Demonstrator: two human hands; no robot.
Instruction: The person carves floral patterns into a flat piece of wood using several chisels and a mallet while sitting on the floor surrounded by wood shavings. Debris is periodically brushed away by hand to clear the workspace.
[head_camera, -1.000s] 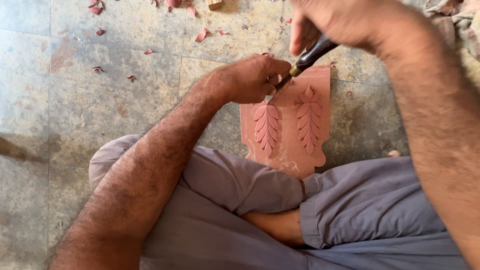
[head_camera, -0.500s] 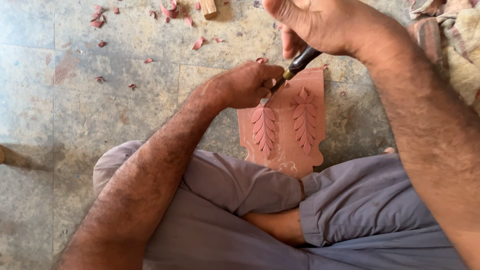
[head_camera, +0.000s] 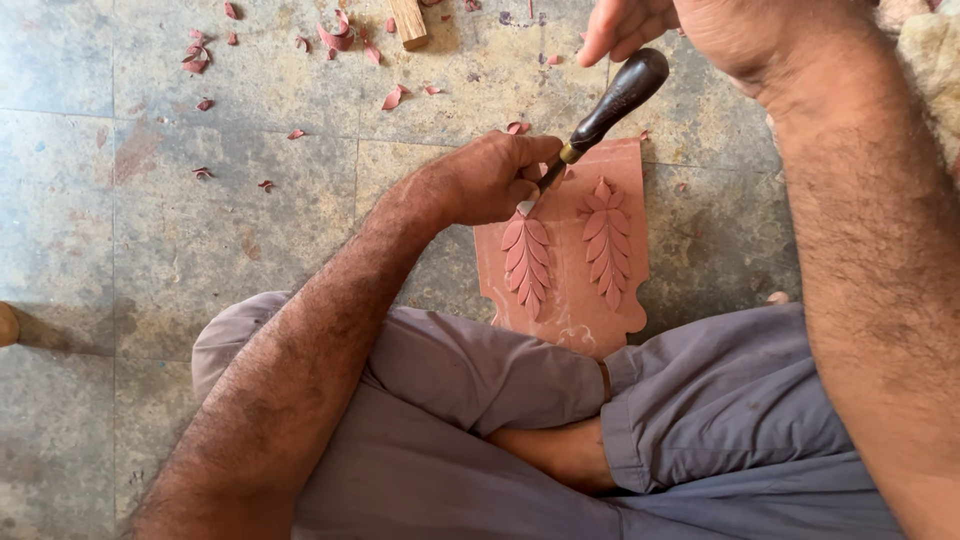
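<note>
Two hands are used: the chisel (head_camera: 600, 115) is gripped by the left hand (head_camera: 490, 180) on the carved panel (head_camera: 590, 290); the right hand (head_camera: 690, 25) is half-open above.

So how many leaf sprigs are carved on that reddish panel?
2. The left sprig sits just below the chisel tip, by the left hand. The right sprig lies beside it, uncovered. The left hand covers the panel's upper left corner, so more carving could be hidden there.

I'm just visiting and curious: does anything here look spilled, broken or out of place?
Only the mess of carving: reddish chips lie scattered over the stone floor beyond the carved panel. The panel's two leaf motifs look intact, and nothing appears broken.
</note>
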